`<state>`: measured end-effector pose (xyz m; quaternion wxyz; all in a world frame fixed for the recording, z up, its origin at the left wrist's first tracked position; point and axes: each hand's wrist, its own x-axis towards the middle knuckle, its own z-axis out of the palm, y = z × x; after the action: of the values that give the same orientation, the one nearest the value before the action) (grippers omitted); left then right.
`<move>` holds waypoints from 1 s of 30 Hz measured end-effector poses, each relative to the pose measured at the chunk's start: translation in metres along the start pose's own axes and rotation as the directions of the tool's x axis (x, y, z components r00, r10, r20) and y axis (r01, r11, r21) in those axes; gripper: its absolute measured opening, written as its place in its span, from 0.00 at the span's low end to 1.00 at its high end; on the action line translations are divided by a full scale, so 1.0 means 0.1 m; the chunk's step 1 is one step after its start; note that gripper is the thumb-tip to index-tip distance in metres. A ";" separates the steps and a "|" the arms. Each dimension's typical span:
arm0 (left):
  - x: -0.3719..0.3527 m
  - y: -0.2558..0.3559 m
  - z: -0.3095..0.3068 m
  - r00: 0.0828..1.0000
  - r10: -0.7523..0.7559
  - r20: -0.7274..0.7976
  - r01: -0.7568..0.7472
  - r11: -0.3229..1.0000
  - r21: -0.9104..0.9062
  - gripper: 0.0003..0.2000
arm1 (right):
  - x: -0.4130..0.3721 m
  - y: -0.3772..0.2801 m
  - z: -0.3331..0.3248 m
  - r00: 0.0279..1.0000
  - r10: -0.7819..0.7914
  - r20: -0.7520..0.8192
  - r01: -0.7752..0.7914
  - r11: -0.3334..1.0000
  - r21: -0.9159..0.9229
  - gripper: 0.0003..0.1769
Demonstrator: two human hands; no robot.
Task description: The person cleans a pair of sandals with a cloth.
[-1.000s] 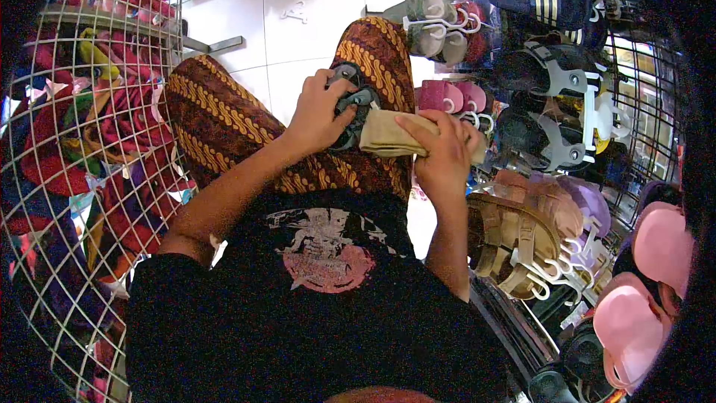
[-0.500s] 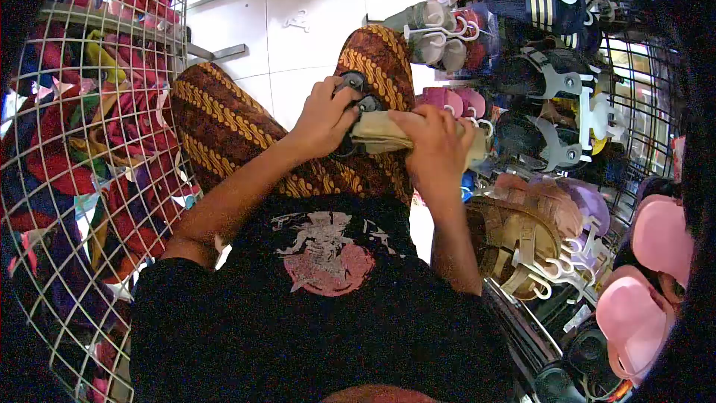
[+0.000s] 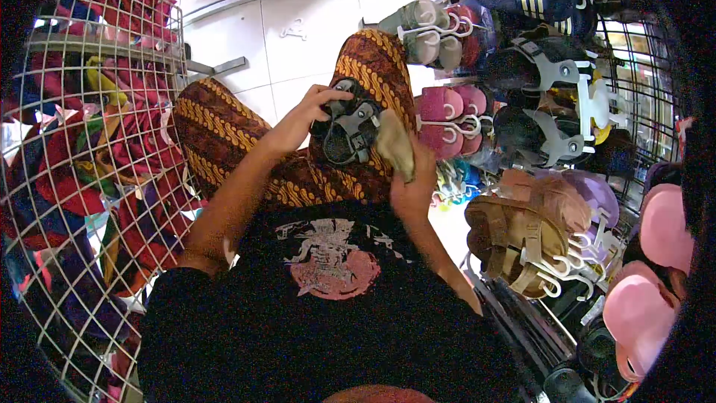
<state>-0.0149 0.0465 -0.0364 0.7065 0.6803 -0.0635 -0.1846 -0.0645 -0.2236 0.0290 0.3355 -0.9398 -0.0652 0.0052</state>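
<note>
A pair of black sandals (image 3: 344,138) with grey straps and round buckles rests over my patterned trousers (image 3: 367,54), near the knee. My left hand (image 3: 309,113) grips them from the left, its fingers bent over the far sandal. On the other side, my right hand (image 3: 418,177) is closed on a folded beige cloth (image 3: 393,142), which hangs beside the sandals' right edge. Motion blurs the cloth and the right hand slightly, and the right fingertips are partly hidden.
Along the left stands a wire mesh basket (image 3: 97,44) full of colourful items. Racks of hanging footwear crowd the right, including brown sandals (image 3: 514,239), pink slippers (image 3: 447,119) and black-grey sandals (image 3: 552,67). A white hanger (image 3: 293,29) lies on the tiled floor (image 3: 246,37).
My right hand has moved down and back with the cloth, which covered the sandals' near part before. More of the sandals now shows. My left hand has shifted slightly left.
</note>
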 end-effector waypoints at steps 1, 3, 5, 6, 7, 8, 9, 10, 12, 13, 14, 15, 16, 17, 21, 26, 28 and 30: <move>-0.01 0.02 -0.01 1.000 -0.001 0.025 0.000 0.999 0.034 0.23 | -0.02 -0.05 0.00 0.999 -0.053 0.007 0.053 0.994 -0.093 0.36; 0.02 0.13 -0.03 0.997 0.012 0.071 -0.020 0.994 0.110 0.23 | 0.04 0.02 0.09 0.993 -0.076 -0.093 0.073 0.997 -0.030 0.37; 0.03 0.28 -0.02 0.994 -0.046 0.102 0.032 0.991 0.130 0.22 | 0.11 0.08 0.18 0.984 -0.076 -0.159 0.078 0.997 0.007 0.38; 0.03 0.36 -0.03 0.991 -0.067 0.115 0.043 0.979 0.199 0.22 | 0.13 0.08 0.19 0.986 -0.078 -0.145 0.077 0.997 -0.012 0.38; 0.04 0.31 -0.02 0.992 -0.025 0.126 -0.010 0.963 0.270 0.24 | 0.16 0.08 0.18 0.988 -0.080 -0.130 0.076 0.997 -0.032 0.38; 0.05 0.31 0.00 0.992 -0.009 0.127 -0.028 0.958 0.286 0.29 | 0.19 0.09 0.17 0.990 -0.083 -0.115 0.077 0.996 -0.053 0.38; 0.06 0.30 0.04 0.995 -0.011 0.099 -0.025 0.932 0.362 0.33 | 0.20 0.09 0.16 0.996 -0.051 -0.079 0.049 0.998 -0.028 0.37; 0.07 0.29 0.09 0.997 -0.014 0.070 -0.018 0.900 0.435 0.37 | 0.22 0.08 0.15 0.994 -0.064 -0.085 0.063 0.998 -0.014 0.37; 0.09 0.39 0.25 0.999 -0.040 0.011 0.028 0.836 0.549 0.46 | 0.24 0.06 0.14 0.992 -0.088 -0.092 0.090 0.996 0.013 0.37; 0.08 0.54 0.35 0.999 -0.052 0.001 0.040 0.780 0.625 0.47 | 0.24 0.09 0.15 0.993 -0.084 -0.088 0.083 0.996 -0.013 0.37; 0.07 0.63 0.42 0.998 -0.063 -0.012 0.054 0.718 0.694 0.48 | 0.22 0.09 0.16 0.993 -0.078 -0.084 0.077 0.997 -0.012 0.37; 0.07 0.64 0.48 0.999 -0.040 -0.030 0.049 0.663 0.747 0.48 | 0.21 0.08 0.15 0.994 -0.071 -0.080 0.070 0.997 -0.014 0.37; 0.09 0.68 0.52 0.998 -0.044 -0.035 0.054 0.623 0.780 0.48 | 0.24 0.07 0.13 0.994 -0.070 -0.082 0.069 0.997 -0.020 0.37; 0.10 0.73 0.57 0.998 -0.047 -0.037 0.057 0.582 0.811 0.49 | 0.25 0.09 0.12 0.991 -0.095 -0.097 0.096 0.995 0.004 0.37; 0.14 0.95 0.84 0.992 -0.084 -0.093 0.123 0.502 0.856 0.45 | 0.22 0.10 0.11 0.988 -0.096 -0.119 0.103 0.993 0.060 0.35; 0.07 0.94 0.92 0.987 -0.061 -0.148 0.157 0.549 0.821 0.40 | 0.16 0.25 0.22 0.974 -0.147 -0.175 0.155 0.987 0.035 0.39; 0.00 0.86 0.81 0.997 -0.026 -0.069 0.071 0.576 0.815 0.32 | 0.13 0.21 0.18 0.986 -0.119 -0.114 0.122 0.992 0.025 0.40; 0.00 0.72 0.63 0.993 0.046 0.105 -0.112 0.578 0.808 0.27 | 0.13 0.12 0.15 0.985 -0.120 -0.122 0.115 0.992 -0.041 0.39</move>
<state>-0.0238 -0.0120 0.0388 0.3221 0.9172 -0.1965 -0.1281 -0.0512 -0.2223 0.0103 0.3229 -0.9382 -0.0997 -0.0741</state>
